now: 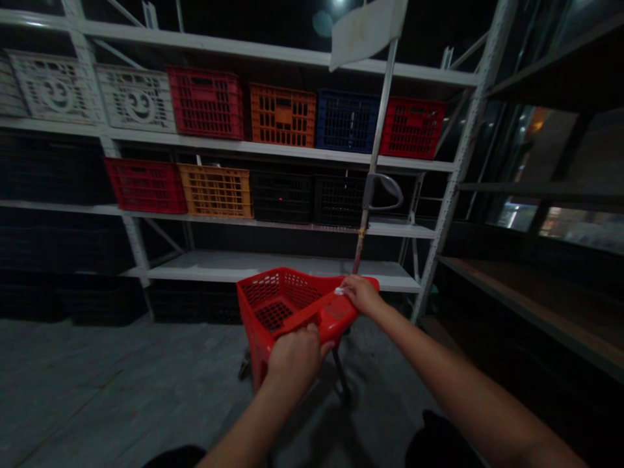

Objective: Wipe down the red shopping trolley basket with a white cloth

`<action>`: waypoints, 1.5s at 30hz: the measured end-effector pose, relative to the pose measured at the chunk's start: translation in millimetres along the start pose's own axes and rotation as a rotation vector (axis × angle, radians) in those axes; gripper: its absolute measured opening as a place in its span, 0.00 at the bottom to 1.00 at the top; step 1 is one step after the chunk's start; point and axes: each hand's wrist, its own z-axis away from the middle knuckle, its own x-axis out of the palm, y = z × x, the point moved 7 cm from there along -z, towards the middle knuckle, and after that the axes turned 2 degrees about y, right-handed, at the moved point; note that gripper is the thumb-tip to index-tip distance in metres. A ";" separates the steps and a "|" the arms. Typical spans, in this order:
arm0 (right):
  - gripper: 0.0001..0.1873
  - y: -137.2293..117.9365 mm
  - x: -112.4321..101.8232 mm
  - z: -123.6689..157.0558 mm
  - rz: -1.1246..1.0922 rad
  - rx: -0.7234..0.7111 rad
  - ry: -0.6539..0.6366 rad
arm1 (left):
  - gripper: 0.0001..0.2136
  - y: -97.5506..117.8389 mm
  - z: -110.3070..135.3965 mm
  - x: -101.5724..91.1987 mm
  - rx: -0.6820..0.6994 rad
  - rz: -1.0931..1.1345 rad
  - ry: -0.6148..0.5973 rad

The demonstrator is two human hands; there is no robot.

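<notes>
A red plastic shopping cart (336, 315) with a perforated basket stands on the floor in front of me. My left hand (295, 353) is wrapped around its near rim. On the cart's right-hand end, my right hand (361, 296) pinches a small white wad (340, 291), perhaps a wipe or tissue, against the red surface. No goods show in the visible part of the basket. Just behind the right hand rises a metal pole (383, 117) with a white sign panel (368, 32) on top and a grey loop handle (387, 192) partway up.
White metal shelving (273, 148) spans the back. It holds red, orange (283, 117), yellow (217, 192), blue (347, 122), black and white (136, 101) plastic crates. Another rack (531, 312) runs along the right. Grey concrete floor (97, 383) lies to the left.
</notes>
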 end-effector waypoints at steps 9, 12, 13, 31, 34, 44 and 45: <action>0.06 -70.8 57.8 -26.9 -0.123 -0.133 -0.725 | 0.23 -7.0 1.8 1.0 -0.050 0.038 0.053; 0.10 -75.0 80.0 -43.2 -0.004 0.015 -0.820 | 0.23 -7.8 0.7 0.8 -0.063 0.031 0.064; 0.12 -77.2 86.2 -46.7 0.005 0.034 -0.850 | 0.23 -8.3 0.5 0.8 -0.063 0.031 0.064; 0.11 -15.7 76.5 -56.9 0.006 0.094 -0.899 | 0.21 -15.2 -2.2 4.2 -0.053 0.019 0.064; 0.11 16.6 54.1 -60.2 0.050 0.151 -0.833 | 0.21 -20.4 -2.1 4.4 -0.071 0.021 0.040; 0.06 16.1 29.0 -41.9 0.266 0.215 -0.448 | 0.23 -30.6 -3.1 2.3 -0.063 -0.029 0.030; 0.07 -0.9 33.9 -35.6 0.257 0.184 -0.400 | 0.23 -31.4 -3.5 2.9 -0.063 -0.038 0.043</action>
